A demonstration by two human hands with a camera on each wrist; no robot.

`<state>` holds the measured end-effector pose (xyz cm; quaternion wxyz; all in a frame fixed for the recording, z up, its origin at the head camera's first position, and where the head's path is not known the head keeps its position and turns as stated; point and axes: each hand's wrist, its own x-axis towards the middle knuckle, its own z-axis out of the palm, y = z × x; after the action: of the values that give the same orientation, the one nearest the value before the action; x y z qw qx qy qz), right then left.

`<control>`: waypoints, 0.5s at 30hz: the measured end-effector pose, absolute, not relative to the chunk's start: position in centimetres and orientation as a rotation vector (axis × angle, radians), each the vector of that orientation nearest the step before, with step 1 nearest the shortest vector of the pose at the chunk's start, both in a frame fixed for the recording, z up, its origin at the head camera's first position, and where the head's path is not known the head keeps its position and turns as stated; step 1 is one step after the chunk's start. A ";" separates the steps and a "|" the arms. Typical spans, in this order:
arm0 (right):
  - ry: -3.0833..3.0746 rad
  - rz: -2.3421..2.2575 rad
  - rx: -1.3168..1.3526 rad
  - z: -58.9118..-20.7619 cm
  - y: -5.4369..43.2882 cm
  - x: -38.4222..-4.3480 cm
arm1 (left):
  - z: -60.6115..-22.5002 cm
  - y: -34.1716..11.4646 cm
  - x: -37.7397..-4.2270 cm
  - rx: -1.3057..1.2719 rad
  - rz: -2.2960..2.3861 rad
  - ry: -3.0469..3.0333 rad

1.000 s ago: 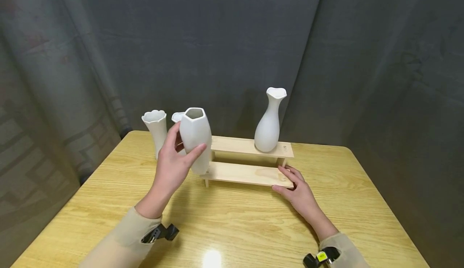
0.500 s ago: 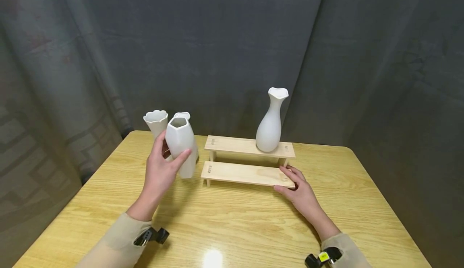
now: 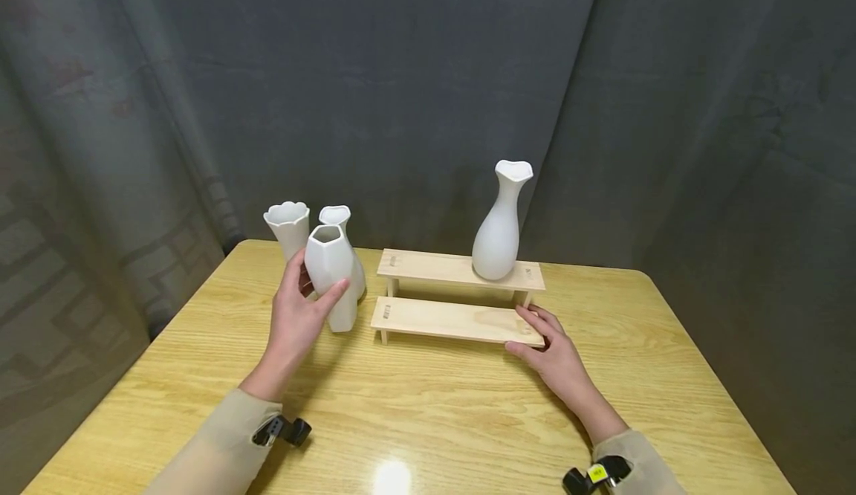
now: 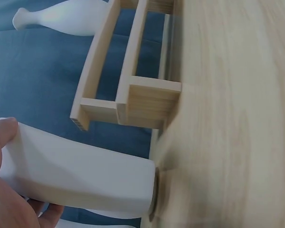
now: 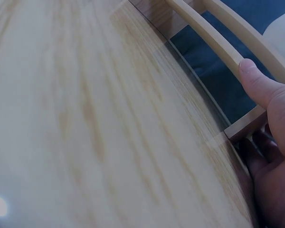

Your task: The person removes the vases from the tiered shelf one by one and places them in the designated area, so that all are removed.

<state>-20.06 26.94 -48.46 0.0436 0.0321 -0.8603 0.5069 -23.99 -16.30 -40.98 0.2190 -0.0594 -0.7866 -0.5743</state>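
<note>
My left hand (image 3: 297, 320) holds a white faceted vase (image 3: 337, 272) with an angular mouth, thumb on one side and fingers round the other. It stands upright left of the two-tier wooden stand (image 3: 448, 319). In the left wrist view, the vase's base (image 4: 149, 187) is right at the tabletop. My right hand (image 3: 558, 361) grips the right end of the stand's lower shelf. Its thumb (image 5: 256, 83) lies along the front edge in the right wrist view, with the other fingers behind the end. A white bottle-shaped vase (image 3: 495, 242) stands on the upper shelf's right part.
Behind the held vase stand a white scallop-rimmed vase (image 3: 289, 226) and a narrow-necked white vase (image 3: 357, 276), both partly hidden. The wooden table (image 3: 428, 406) reaches back to a grey curtain (image 3: 374, 94).
My left hand has moved the faceted vase leftward, away from the stand's left end, and lowered it slightly. My right hand keeps its hold on the lower shelf.
</note>
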 end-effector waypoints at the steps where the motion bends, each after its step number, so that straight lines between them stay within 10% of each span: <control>1: -2.630 1.548 0.100 -48.4 26.9 -20.1 | -41.1 -16.3 -24.0 -0.166 -1.593 -2.174; 15: -2.630 1.527 0.105 -48.5 27.0 -20.1 | -42.2 -16.5 -24.7 -0.153 -1.579 -2.195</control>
<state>-20.08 26.96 -48.55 0.0494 0.0346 -0.8632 0.5012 -24.65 -16.51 -42.24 0.2150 -0.0551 -0.7915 -0.5695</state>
